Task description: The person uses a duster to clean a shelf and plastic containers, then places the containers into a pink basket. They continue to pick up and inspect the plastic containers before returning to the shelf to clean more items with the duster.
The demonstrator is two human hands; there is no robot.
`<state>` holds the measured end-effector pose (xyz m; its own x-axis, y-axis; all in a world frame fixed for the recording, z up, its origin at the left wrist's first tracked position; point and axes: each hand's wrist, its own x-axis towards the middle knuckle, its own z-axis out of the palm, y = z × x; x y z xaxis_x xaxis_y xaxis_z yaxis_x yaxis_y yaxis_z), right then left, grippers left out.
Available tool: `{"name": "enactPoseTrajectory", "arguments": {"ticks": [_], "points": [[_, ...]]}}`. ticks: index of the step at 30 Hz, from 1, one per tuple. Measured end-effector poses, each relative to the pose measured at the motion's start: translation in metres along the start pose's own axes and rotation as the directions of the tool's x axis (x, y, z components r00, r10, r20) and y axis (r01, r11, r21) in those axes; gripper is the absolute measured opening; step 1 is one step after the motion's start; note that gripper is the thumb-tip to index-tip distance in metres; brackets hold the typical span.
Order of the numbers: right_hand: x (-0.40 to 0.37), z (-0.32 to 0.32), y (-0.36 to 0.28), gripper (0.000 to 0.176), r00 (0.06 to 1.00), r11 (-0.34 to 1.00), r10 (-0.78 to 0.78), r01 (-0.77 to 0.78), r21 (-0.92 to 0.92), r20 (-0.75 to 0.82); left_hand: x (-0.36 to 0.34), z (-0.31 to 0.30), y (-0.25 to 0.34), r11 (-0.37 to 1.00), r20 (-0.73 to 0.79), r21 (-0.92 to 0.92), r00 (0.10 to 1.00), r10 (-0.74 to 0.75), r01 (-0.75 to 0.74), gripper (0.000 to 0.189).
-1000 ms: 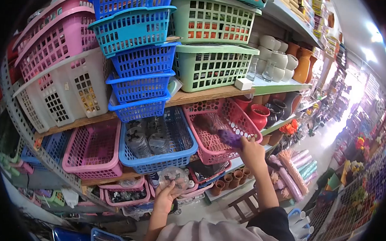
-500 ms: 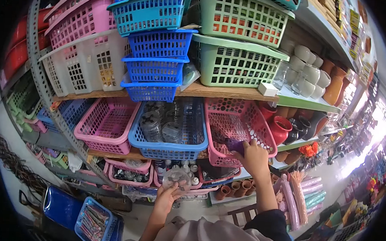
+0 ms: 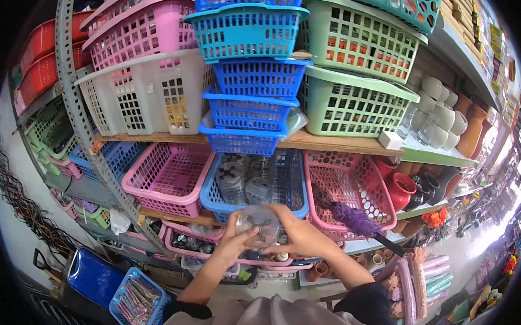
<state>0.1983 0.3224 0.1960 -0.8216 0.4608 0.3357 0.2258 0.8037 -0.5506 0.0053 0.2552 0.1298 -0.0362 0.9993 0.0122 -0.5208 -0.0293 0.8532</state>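
Note:
In front of the shelf I hold a clear, round plastic jar (image 3: pixel 259 225) between both hands. My left hand (image 3: pixel 233 244) grips its left side, with the thumb across the front. Curled round the right side is my right hand (image 3: pixel 305 239), its fingers partly hidden behind the jar. A purple fluffy duster (image 3: pixel 354 218) lies in the pink basket (image 3: pixel 323 224) to the right, its dark handle sticking out over the front rim. Just behind my hands, a blue basket (image 3: pixel 215 204) contains several similar clear jars (image 3: pixel 232 187).
Blue baskets (image 3: pixel 252 111) and green baskets (image 3: pixel 359 106) are stacked on the wooden shelf (image 3: pixel 337 144) above. An empty-looking pink basket (image 3: pixel 163 196) stands left, near a metal upright (image 3: pixel 80 91). Red vases (image 3: pixel 402 189) and terracotta pots (image 3: pixel 317 271) are at right.
My right hand has let go of the purple duster, now resting over the pink basket's rim, and has come left onto the jar. The view has shifted slightly.

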Motion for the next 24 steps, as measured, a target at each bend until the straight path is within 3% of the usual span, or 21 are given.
{"name": "enactPoseTrajectory", "arguments": {"ticks": [1, 2, 4, 6, 7, 9, 10, 12, 13, 14, 16, 17, 19, 20, 22, 23, 24], "points": [[0.011, 0.004, 0.004, 0.087, 0.992, 0.998, -0.067, 0.065, -0.025, -0.103, 0.007, -0.004, 0.009, 0.999, 0.014, 0.043, 1.0, -0.024, 0.023, 0.054], [0.018, 0.005, 0.006, 0.087, 0.992, 0.997, -0.069, 0.067, -0.025, -0.107, 0.014, -0.008, 0.019, 0.995, 0.028, 0.086, 0.998, -0.048, 0.046, 0.053], [0.036, 0.001, 0.008, 0.088, 0.983, 0.993, 0.029, -0.007, 0.121, -0.183, 0.033, -0.019, 0.039, 0.987, 0.093, 0.158, 0.995, -0.024, 0.009, 0.059], [0.055, 0.0, 0.022, 0.088, 0.969, 0.972, 0.067, -0.01, 0.235, -0.237, 0.054, -0.033, 0.057, 0.85, 0.411, 0.425, 0.903, 0.126, -0.312, 0.078], [0.064, -0.004, 0.027, 0.088, 0.968, 0.95, 0.117, -0.044, 0.31, -0.221, 0.065, -0.038, 0.073, 0.793, 0.334, 0.565, 0.942, 0.032, -0.227, 0.094], [0.083, -0.008, 0.044, 0.086, 0.965, 0.889, 0.172, -0.065, 0.453, -0.199, 0.096, -0.045, 0.096, 0.621, 0.326, 0.738, 0.945, 0.017, -0.266, 0.097], [0.093, -0.01, 0.053, 0.085, 0.957, 0.903, 0.204, -0.102, 0.418, -0.205, 0.114, -0.049, 0.104, 0.545, 0.329, 0.793, 0.944, -0.006, -0.273, 0.097], [0.112, -0.011, 0.061, 0.087, 0.935, 0.815, 0.318, -0.182, 0.551, -0.161, 0.153, -0.058, 0.11, 0.481, 0.405, 0.81, 0.913, -0.046, -0.335, 0.087], [0.119, -0.009, 0.068, 0.088, 0.911, 0.824, 0.343, -0.175, 0.539, -0.229, 0.155, -0.045, 0.13, 0.44, 0.37, 0.857, 0.914, -0.165, -0.267, 0.086], [0.128, -0.007, 0.078, 0.09, 0.883, 0.836, 0.363, -0.166, 0.524, -0.298, 0.182, -0.061, 0.118, 0.559, 0.534, 0.725, 0.841, -0.088, -0.402, 0.082], [0.148, -0.002, 0.118, 0.089, 0.878, 0.827, 0.394, -0.208, 0.523, -0.273, 0.212, -0.066, 0.118, 0.36, 0.551, 0.796, 0.828, -0.101, -0.486, 0.077], [0.155, -0.003, 0.123, 0.087, 0.874, 0.85, 0.417, -0.276, 0.449, -0.25, 0.231, -0.072, 0.114, 0.358, 0.558, 0.794, 0.823, -0.106, -0.492, 0.077], [0.169, 0.003, 0.153, 0.081, 0.817, 0.837, 0.529, -0.458, 0.3, -0.229, 0.267, -0.084, 0.1, 0.271, 0.554, 0.828, 0.788, -0.27, -0.49, 0.071], [0.173, 0.005, 0.164, 0.081, 0.814, 0.838, 0.529, -0.458, 0.297, -0.238, 0.275, -0.085, 0.095, 0.27, 0.562, 0.824, 0.782, -0.269, -0.499, 0.071], [0.18, 0.005, 0.18, 0.08, 0.913, 0.878, 0.387, -0.323, 0.354, -0.125, 0.291, -0.085, 0.085, 0.101, 0.532, 0.845, 0.809, -0.25, -0.525, 0.068], [0.184, 0.007, 0.191, 0.078, 0.934, 0.925, 0.333, -0.297, 0.236, -0.131, 0.325, -0.104, 0.06, 0.137, 0.651, 0.758, 0.723, -0.232, -0.638, 0.068], [0.187, 0.013, 0.208, 0.078, 0.933, 0.929, 0.33, -0.293, 0.227, -0.144, 0.312, -0.094, 0.067, 0.131, 0.661, 0.749, 0.715, -0.228, -0.65, 0.068]]}}
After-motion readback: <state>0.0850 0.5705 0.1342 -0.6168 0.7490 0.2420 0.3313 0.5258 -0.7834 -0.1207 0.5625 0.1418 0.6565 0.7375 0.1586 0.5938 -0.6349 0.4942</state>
